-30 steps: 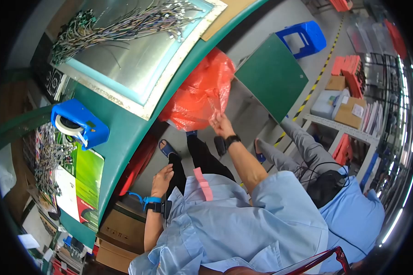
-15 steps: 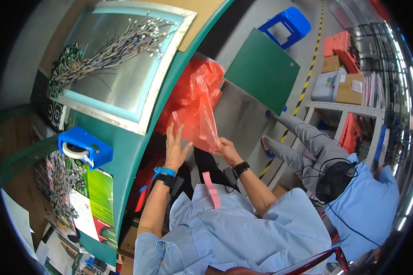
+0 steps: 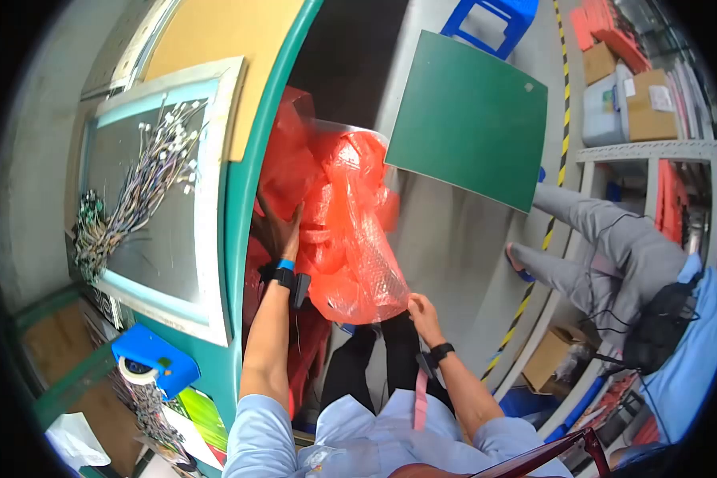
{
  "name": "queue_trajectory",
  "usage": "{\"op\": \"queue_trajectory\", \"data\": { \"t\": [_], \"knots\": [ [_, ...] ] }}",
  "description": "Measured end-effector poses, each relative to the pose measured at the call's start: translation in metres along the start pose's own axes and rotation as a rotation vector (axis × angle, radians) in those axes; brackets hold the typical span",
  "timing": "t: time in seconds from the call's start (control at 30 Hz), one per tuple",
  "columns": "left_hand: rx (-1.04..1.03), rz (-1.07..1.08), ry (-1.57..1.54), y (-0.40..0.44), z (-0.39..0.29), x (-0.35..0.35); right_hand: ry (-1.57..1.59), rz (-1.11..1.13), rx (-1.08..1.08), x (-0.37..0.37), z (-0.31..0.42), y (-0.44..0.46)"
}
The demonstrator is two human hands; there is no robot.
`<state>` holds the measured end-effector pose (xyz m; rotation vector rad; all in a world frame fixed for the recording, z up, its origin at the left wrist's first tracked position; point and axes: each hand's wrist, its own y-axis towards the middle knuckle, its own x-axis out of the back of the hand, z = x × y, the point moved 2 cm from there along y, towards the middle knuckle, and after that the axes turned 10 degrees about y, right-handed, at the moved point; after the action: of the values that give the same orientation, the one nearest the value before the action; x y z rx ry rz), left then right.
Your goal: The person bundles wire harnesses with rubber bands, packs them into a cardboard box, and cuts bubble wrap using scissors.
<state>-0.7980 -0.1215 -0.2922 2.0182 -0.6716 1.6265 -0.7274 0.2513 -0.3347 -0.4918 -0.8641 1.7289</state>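
Observation:
A large red plastic bag (image 3: 346,231) with bubble-like texture hangs beside the green table edge, over my legs. My right hand (image 3: 425,316) pinches the bag's lower right edge. On the bag's left side, close to the table edge, my left hand (image 3: 282,233) reaches in with fingers stretched and apart, partly in shadow; its fingers are beside the red plastic. More red plastic (image 3: 287,155) lies behind and above that hand. What the bag contains cannot be made out.
A framed tray (image 3: 221,199) with a cable bundle (image 3: 135,191) lies on the green table (image 3: 243,239). Nearby sits a blue tape dispenser (image 3: 158,358). A green board (image 3: 466,119), a blue stool (image 3: 526,16) and shelving (image 3: 649,150) stand right. A co-worker's grey-trousered legs (image 3: 605,231) are at right.
My left hand has moved from my lap up to the bag's left side. My right hand has drawn the bag's edge down and right. The view has shifted.

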Motion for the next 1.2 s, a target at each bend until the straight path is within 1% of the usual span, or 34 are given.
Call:
{"op": "queue_trajectory", "data": {
  "t": [0.03, 0.07, 0.1, 0.13, 0.17, 0.2, 0.23, 0.27, 0.3, 0.37, 0.4, 0.47, 0.5, 0.53, 0.57, 0.6, 0.67, 0.7, 0.77, 0.8, 0.87, 0.9, 0.97, 1.0, 1.07, 1.1, 1.17, 1.2],
  "knots": [
    [-0.001, -0.054, 0.06, 0.01, -0.005, -0.003, 0.021, 0.002, -0.001, -0.004, -0.009, -0.002],
    [-0.042, -0.102, 0.06, 0.02, -0.01, -0.005, 0.009, -0.085, 0.101, -0.005, -0.014, -0.006],
    [-0.059, -0.103, 0.071, 0.029, -0.016, -0.009, -0.004, -0.176, 0.201, -0.007, -0.02, -0.011],
    [-0.032, -0.188, 0.115, 0.039, -0.02, -0.012, 0.013, -0.177, 0.197, -0.007, -0.033, -0.014],
    [-0.002, -0.278, 0.156, 0.05, -0.024, -0.015, 0.031, -0.161, 0.076, -0.004, -0.047, -0.013],
    [-0.013, -0.281, 0.164, 0.062, -0.028, -0.022, 0.047, -0.143, -0.047, -0.001, -0.06, -0.013],
    [0.031, -0.21, 0.252, 0.072, -0.029, -0.029, 0.058, -0.143, -0.055, 0.001, -0.068, -0.015],
    [0.08, -0.139, 0.339, 0.077, -0.028, -0.036, 0.072, -0.109, -0.132, 0.003, -0.076, -0.015],
    [0.076, -0.138, 0.347, 0.077, -0.027, -0.039, 0.086, -0.072, -0.21, 0.004, -0.084, -0.015],
    [-0.124, -0.142, 0.261, 0.071, -0.031, -0.046, 0.088, -0.073, -0.205, 0.007, -0.095, -0.015],
    [-0.124, -0.143, 0.269, 0.064, -0.024, -0.052, 0.055, -0.071, -0.196, 0.008, -0.097, -0.014],
    [-0.767, -0.081, 0.011, 0.039, -0.018, -0.07, 0.029, -0.067, -0.192, 0.008, -0.101, -0.01],
    [-0.77, -0.019, 0.002, 0.034, -0.026, -0.064, 0.046, -0.036, -0.202, 0.007, -0.103, -0.01],
    [-0.77, 0.042, -0.009, 0.03, -0.033, -0.06, 0.06, -0.005, -0.211, 0.005, -0.103, -0.01],
    [-0.621, -0.077, -0.021, 0.042, -0.033, -0.064, 0.063, -0.004, -0.21, 0.003, -0.103, -0.009],
    [-0.625, -0.076, -0.02, 0.053, -0.036, -0.064, 0.038, 0.028, -0.218, 0.001, -0.098, -0.011],
    [-0.351, -0.293, 0.134, 0.078, -0.036, -0.051, 0.013, 0.065, -0.23, -0.005, -0.102, -0.009],
    [-0.352, -0.29, 0.141, 0.085, -0.036, -0.047, 0.02, 0.08, -0.254, -0.007, -0.108, -0.01],
    [-0.033, -0.219, 0.338, 0.1, -0.032, -0.044, 0.032, 0.095, -0.28, -0.01, -0.12, -0.013],
    [-0.037, -0.22, 0.342, 0.107, -0.026, -0.049, -0.021, 0.102, -0.248, -0.012, -0.12, -0.014],
    [0.116, -0.127, 0.039, 0.12, -0.002, -0.069, -0.072, 0.108, -0.213, -0.013, -0.116, -0.014],
    [0.114, -0.128, 0.035, 0.127, 0.011, -0.082, -0.111, 0.106, -0.214, -0.014, -0.111, -0.013],
    [0.065, 0.017, -0.253, 0.137, 0.031, -0.108, -0.152, 0.095, -0.215, -0.013, -0.101, -0.012],
    [0.065, 0.02, -0.259, 0.141, 0.028, -0.108, -0.143, 0.09, -0.223, -0.012, -0.098, -0.013],
    [0.028, 0.233, -0.127, 0.143, 0.025, -0.108, -0.139, 0.086, -0.244, -0.009, -0.1, -0.016],
    [0.036, 0.238, -0.123, 0.134, 0.026, -0.107, -0.101, 0.075, -0.24, -0.008, -0.104, -0.016],
    [-0.07, 0.177, -0.249, 0.111, 0.01, -0.103, -0.082, 0.075, -0.209, -0.007, -0.103, -0.015],
    [-0.046, 0.273, -0.286, 0.095, 0.007, -0.102, -0.088, 0.078, -0.203, -0.008, -0.101, -0.014]
  ]
}}
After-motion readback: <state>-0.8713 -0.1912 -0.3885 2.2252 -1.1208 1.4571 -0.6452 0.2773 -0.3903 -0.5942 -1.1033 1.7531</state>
